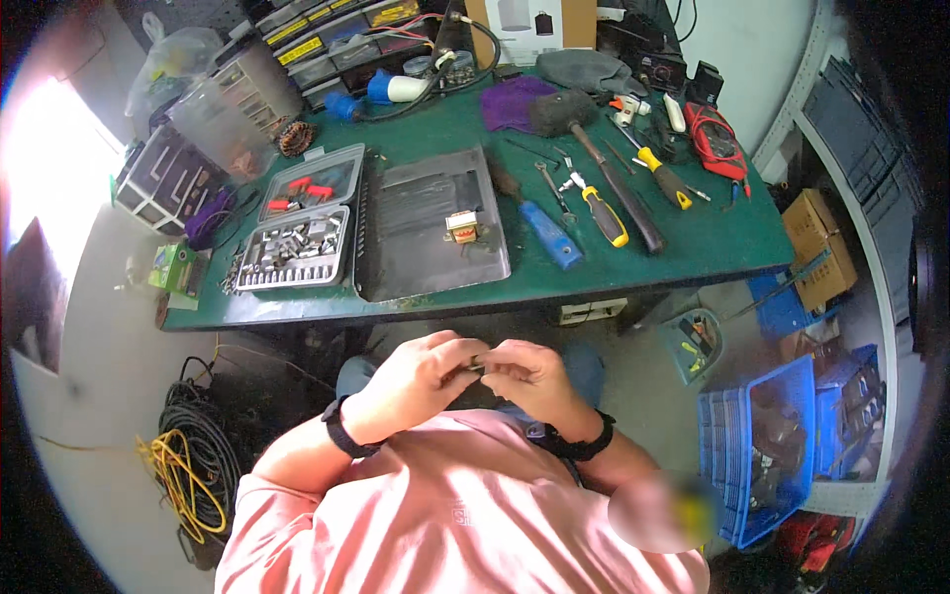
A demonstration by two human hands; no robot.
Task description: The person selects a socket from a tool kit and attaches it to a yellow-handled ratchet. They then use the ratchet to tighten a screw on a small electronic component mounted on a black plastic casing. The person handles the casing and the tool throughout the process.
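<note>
My left hand (426,374) and my right hand (535,374) meet in front of my chest, just short of the table's near edge. Fingers on both hands are bent and pinched together around a small thing (476,367). It is mostly covered by the fingertips, and its kind cannot be made out. Beyond my hands, a small transformer (461,228) with a pale top and reddish-brown windings sits on an open black folder-like case (426,262). Left of that case lies an open grey tool case (293,285) with metal sockets and bits, plus red pieces in its lid.
On the green table (633,272), a blue-handled tool (550,236), a yellow-black screwdriver (605,218), a hammer (618,188) and a red multimeter (714,144) lie at right. Coiled cables (193,465) rest on the floor at left; blue crates (757,450) stand at right.
</note>
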